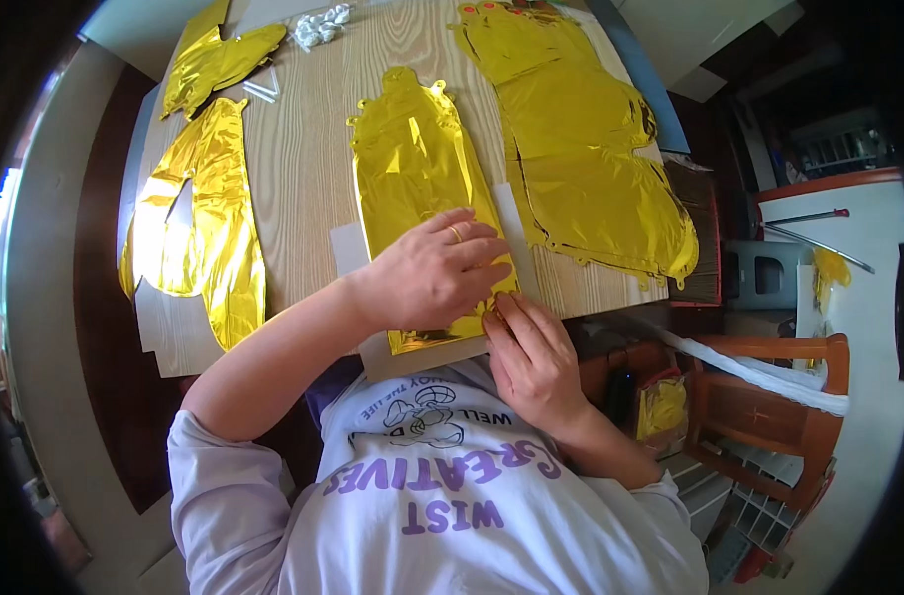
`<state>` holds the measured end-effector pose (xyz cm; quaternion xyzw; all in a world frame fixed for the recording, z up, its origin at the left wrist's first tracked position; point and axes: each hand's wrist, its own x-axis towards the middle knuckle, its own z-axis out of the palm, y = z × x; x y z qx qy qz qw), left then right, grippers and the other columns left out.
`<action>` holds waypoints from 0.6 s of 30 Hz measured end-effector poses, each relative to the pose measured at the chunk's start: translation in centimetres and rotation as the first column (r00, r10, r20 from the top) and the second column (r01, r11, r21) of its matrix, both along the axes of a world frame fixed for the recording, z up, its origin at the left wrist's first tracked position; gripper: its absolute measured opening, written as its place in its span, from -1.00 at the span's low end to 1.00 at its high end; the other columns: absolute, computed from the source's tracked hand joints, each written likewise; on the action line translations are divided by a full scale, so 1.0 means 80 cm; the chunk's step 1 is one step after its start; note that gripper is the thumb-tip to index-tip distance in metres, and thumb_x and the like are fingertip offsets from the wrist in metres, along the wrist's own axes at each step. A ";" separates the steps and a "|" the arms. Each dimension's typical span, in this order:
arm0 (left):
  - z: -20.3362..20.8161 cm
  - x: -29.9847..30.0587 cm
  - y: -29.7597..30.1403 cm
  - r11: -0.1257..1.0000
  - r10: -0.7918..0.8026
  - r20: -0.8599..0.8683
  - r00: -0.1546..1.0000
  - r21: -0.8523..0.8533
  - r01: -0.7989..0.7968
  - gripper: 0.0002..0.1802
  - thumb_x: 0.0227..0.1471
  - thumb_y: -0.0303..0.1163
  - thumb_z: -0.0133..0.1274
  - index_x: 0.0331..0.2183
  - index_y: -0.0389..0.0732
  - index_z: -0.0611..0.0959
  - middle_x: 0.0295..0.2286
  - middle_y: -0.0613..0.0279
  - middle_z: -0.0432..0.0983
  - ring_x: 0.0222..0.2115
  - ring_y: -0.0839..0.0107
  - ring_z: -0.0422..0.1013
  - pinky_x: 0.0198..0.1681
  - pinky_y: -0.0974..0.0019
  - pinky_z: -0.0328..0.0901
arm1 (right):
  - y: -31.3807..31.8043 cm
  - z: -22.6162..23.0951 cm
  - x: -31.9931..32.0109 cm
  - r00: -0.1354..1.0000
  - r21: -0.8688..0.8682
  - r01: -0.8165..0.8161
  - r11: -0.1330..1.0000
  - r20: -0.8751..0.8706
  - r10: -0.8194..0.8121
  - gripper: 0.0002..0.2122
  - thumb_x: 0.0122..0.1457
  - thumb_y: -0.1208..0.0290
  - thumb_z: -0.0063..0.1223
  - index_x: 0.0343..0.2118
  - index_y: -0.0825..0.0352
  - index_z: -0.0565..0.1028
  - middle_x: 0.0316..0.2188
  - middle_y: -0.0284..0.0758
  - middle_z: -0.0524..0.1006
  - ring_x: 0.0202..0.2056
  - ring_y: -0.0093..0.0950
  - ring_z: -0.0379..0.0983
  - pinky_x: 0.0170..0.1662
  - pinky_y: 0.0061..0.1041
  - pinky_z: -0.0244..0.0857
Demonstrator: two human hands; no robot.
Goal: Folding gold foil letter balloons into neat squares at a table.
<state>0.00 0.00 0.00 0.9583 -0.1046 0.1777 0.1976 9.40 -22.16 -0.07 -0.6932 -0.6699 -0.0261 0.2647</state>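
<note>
Head view: right hand (533,362) pinching lower right edge of middle foil piece (407,164), thumb against fingertips. Left hand (437,270), ring on one finger, bent over same piece just beside the right; can't tell if it grips, fingertips hidden. Middle piece gold, flat, tabs along far end, lying on grey card (349,246) at near edge of wood-grain table (303,149). Large foil piece (581,149) to the right, looped foil piece (232,178) to the left. Far left: crumpled white bundle (321,27), thin pale sticks (261,92).
</note>
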 end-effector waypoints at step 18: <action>0.014 -0.148 -0.084 0.759 0.644 -0.036 0.765 -0.096 -0.644 -0.30 -0.08 -0.34 0.27 0.15 -0.10 0.50 0.22 -0.10 0.26 0.21 -0.10 0.25 0.26 -0.15 0.13 | -0.052 -0.002 0.025 0.570 -0.277 0.451 0.848 -0.642 -0.513 -0.72 0.15 0.34 0.34 -0.46 0.38 0.43 -0.45 -0.23 0.57 -0.48 -0.48 0.50 -0.34 -0.54 0.39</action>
